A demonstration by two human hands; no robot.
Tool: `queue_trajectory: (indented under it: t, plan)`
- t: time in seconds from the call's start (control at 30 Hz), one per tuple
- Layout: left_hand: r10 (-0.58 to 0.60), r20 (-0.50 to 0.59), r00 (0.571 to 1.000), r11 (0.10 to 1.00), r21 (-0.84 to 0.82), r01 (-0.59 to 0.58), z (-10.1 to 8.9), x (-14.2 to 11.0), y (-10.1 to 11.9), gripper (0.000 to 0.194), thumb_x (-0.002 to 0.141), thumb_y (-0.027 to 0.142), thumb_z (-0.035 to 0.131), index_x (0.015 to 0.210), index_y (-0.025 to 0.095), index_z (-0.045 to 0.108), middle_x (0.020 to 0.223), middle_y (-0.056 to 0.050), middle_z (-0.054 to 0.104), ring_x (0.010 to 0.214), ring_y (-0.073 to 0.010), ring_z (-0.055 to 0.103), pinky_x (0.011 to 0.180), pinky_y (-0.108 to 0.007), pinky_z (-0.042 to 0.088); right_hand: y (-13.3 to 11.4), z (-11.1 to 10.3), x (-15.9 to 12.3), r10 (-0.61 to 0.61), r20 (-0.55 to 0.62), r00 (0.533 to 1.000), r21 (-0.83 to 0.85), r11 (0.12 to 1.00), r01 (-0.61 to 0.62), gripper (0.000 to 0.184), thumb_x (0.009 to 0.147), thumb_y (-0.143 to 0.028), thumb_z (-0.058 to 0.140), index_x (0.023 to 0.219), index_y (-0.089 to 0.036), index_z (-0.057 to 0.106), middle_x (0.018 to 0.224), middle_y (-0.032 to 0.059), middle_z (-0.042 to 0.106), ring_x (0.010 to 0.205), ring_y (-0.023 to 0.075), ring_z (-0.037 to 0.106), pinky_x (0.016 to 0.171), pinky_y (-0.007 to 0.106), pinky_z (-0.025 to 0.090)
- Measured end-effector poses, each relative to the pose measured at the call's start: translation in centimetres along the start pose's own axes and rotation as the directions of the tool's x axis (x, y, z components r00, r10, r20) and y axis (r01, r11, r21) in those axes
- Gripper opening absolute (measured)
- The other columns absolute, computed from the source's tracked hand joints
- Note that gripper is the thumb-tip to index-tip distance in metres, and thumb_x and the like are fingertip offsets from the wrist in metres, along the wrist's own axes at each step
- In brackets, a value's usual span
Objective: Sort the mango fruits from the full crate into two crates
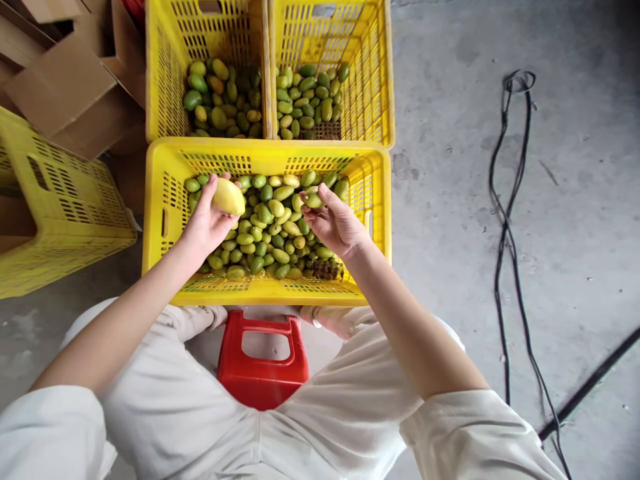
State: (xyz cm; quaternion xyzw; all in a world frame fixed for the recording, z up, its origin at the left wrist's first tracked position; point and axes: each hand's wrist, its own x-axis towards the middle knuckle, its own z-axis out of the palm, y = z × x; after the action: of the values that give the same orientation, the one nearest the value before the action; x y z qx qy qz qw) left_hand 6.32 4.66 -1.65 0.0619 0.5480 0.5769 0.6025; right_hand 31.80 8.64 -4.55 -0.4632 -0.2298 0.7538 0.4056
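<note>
A large yellow-green mango rests in my left hand, its fingers curled around the fruit. My right hand pinches a smaller green mango between thumb and fingers. Both hands are over the near yellow crate, above a layer of small green and yellowish mangoes. At that crate's lower right lies a dark brown, rough-looking patch whose kind I cannot make out.
Two more yellow crates with mangoes, a left one and a right one, adjoin the far side. Another yellow crate and cardboard boxes stand left. A red plastic stool is between my legs. Black cables lie right.
</note>
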Motion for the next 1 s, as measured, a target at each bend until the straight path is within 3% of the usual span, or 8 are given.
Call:
queue_trajectory:
  t: [0.13,0.3,0.4,0.5,0.6,0.73,0.9,1.0]
  plan:
    - [-0.056,-0.022,0.998,0.998,0.011,0.057,0.3,-0.3,0.2,0.029,0.098,0.045,0.084,0.12,0.027,0.078,0.101,-0.006,0.075,0.085,-0.0198,0.069,0.071,-0.027,0.058,-0.1,-0.2,-0.2,0.05,0.029,0.998,0.101,0.994,-0.052,0.032,0.084,-0.043,0.092,0.105,-0.026,0.075,0.103,0.0056,0.079,0.096,0.0217,0.076,0.076,0.031,0.071]
    - [-0.163,-0.018,0.986,0.985,-0.056,0.162,1.1,-0.8,0.3,0.022,0.1,0.043,0.082,0.105,0.024,0.073,0.097,-0.004,0.073,0.075,-0.0139,0.065,0.069,-0.024,0.059,-0.1,-0.2,-0.2,0.106,0.009,0.994,0.198,0.975,-0.105,0.027,0.084,-0.03,0.082,0.11,-0.026,0.076,0.098,0.0034,0.076,0.095,0.0216,0.077,0.083,0.034,0.074]
    - [-0.208,0.015,0.978,0.975,-0.079,0.209,1.8,-1.3,0.8,0.021,0.107,0.042,0.074,0.104,0.022,0.072,0.099,-0.006,0.076,0.07,-0.0114,0.064,0.061,-0.019,0.055,0.1,0.1,-0.1,0.076,0.012,0.997,0.175,0.982,-0.077,0.025,0.086,-0.031,0.086,0.108,-0.029,0.074,0.105,0.0043,0.08,0.107,0.0251,0.08,0.083,0.036,0.075]
    - [-0.254,0.015,0.967,0.963,-0.093,0.254,2.0,-1.5,1.3,0.029,0.116,0.043,0.059,0.103,0.021,0.073,0.093,-0.007,0.074,0.067,-0.011,0.064,0.047,-0.015,0.044,0.2,0.3,0.0,0.041,0.036,0.998,0.156,0.987,-0.047,0.024,0.088,-0.035,0.088,0.107,-0.028,0.074,0.121,0.0064,0.084,0.113,0.0258,0.08,0.079,0.033,0.074]
    - [-0.218,0.037,0.975,0.973,-0.068,0.22,1.6,-1.3,1.3,0.022,0.11,0.044,0.071,0.107,0.023,0.075,0.09,-0.005,0.071,0.069,-0.0119,0.066,0.046,-0.016,0.043,0.1,0.4,-0.1,0.03,0.042,0.999,0.151,0.988,-0.036,0.024,0.09,-0.041,0.086,0.107,-0.026,0.077,0.133,0.0079,0.084,0.101,0.0205,0.078,0.072,0.027,0.07]
    - [-0.119,0.102,0.988,0.992,-0.037,0.123,0.9,-1.1,0.7,0.023,0.094,0.037,0.09,0.108,0.023,0.077,0.101,-0.006,0.076,0.078,-0.0134,0.069,0.055,-0.018,0.049,0.0,0.1,0.0,0.001,-0.012,1.0,0.12,0.993,0.0,0.028,0.093,-0.05,0.09,0.101,-0.028,0.076,0.121,0.0034,0.084,0.085,0.0158,0.069,0.061,0.023,0.062]
    - [-0.021,0.104,0.994,0.995,-0.097,0.031,1.1,-1.2,0.7,0.025,0.107,0.048,0.077,0.101,0.024,0.073,0.096,-0.006,0.075,0.085,-0.0165,0.068,0.063,-0.022,0.053,0.4,-0.3,0.4,-0.003,-0.033,0.999,0.107,0.994,0.007,0.043,0.09,-0.061,0.094,0.102,-0.027,0.071,0.108,0.0051,0.079,0.091,0.0195,0.071,0.065,0.028,0.063]
    - [-0.077,0.118,0.99,0.991,-0.105,0.089,1.6,-1.4,1.2,0.023,0.109,0.049,0.073,0.108,0.025,0.074,0.089,-0.004,0.073,0.079,-0.0161,0.066,0.063,-0.022,0.053,0.4,-0.1,0.3,0.0,-0.033,0.999,0.103,0.995,0.003,0.044,0.089,-0.057,0.097,0.105,-0.026,0.071,0.106,0.0055,0.078,0.092,0.02,0.07,0.067,0.03,0.064]
